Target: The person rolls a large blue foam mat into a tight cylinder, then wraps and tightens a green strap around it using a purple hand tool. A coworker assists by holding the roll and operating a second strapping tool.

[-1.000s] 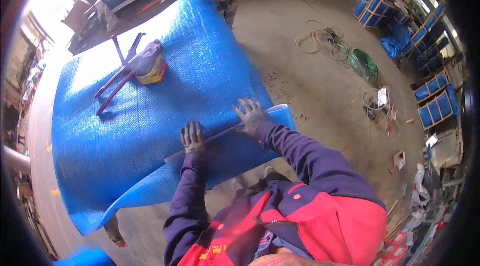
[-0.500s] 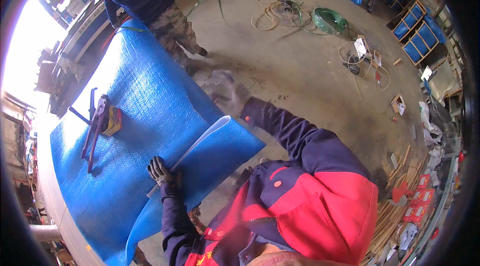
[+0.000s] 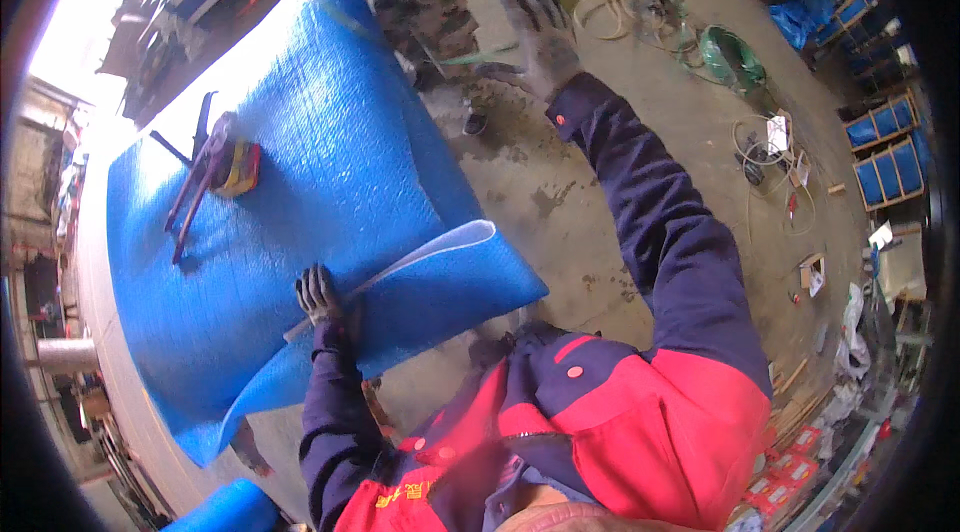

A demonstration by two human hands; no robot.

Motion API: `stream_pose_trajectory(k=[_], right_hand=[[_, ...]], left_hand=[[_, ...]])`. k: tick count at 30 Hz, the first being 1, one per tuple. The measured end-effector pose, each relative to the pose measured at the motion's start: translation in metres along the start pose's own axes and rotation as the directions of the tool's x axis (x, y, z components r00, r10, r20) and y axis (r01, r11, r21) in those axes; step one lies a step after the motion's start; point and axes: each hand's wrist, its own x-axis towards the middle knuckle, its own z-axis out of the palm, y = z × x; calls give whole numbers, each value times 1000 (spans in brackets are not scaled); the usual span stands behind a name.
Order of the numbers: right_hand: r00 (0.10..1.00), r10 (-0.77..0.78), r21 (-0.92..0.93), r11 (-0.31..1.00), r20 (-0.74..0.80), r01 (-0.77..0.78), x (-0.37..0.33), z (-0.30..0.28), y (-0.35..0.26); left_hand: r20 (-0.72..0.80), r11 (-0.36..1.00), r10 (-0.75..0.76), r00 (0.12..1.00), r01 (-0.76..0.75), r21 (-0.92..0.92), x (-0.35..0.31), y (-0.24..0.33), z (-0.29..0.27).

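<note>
Blue quilted-looking sheeting (image 3: 330, 132) covers a large bundle in front of me, its near edge folded over to show a pale underside. My left hand (image 3: 318, 294), in a dark grey glove, lies flat on the sheeting beside the fold. Reaching ahead, my gloved right hand (image 3: 543, 37) is raised over the floor with its fingers spread. A green strap (image 3: 480, 57) runs close to its thumb; whether they touch I cannot tell. On the sheeting rests a hand tool (image 3: 222, 162) with long dark handles and a yellow-and-red part.
A co-worker (image 3: 425, 2) in camouflage trousers stands at the far end of the bundle, one gloved hand behind mine. Coils of green strapping (image 3: 730, 57) and pale strap lie on the floor to the right. Blue crated packages (image 3: 885, 157) stand further right. Red boxes (image 3: 785, 477) sit lower right.
My right hand has swung forward and up from beside the sheeting, fingers now spread. My left hand stays on the sheeting. The view has shifted, and the co-worker's hand appears nearer mine.
</note>
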Motion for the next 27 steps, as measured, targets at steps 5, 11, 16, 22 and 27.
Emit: stream_pose_trajectory(k=[5, 11, 16, 22, 27], right_hand=[[636, -53, -163, 947, 770, 276, -37, 81, -25], [-16, 68, -67, 995, 998, 69, -239, 143, -3], [32, -132, 134, 988, 991, -79, -374, 125, -57], [-28, -244, 212, 890, 969, -404, -434, 121, -238], [-23, -295, 229, 786, 955, -574, -424, 111, -345]], left_hand=[[25, 996, -23, 999, 25, -89, 14, 10, -18], [132, 984, -80, 988, 99, -148, 12, 14, -24], [112, 990, -56, 992, 70, -125, 12, 10, -19], [170, 986, -81, 982, 104, -133, 12, 9, -21], [221, 981, -81, 972, 117, -157, 15, 11, -28]])
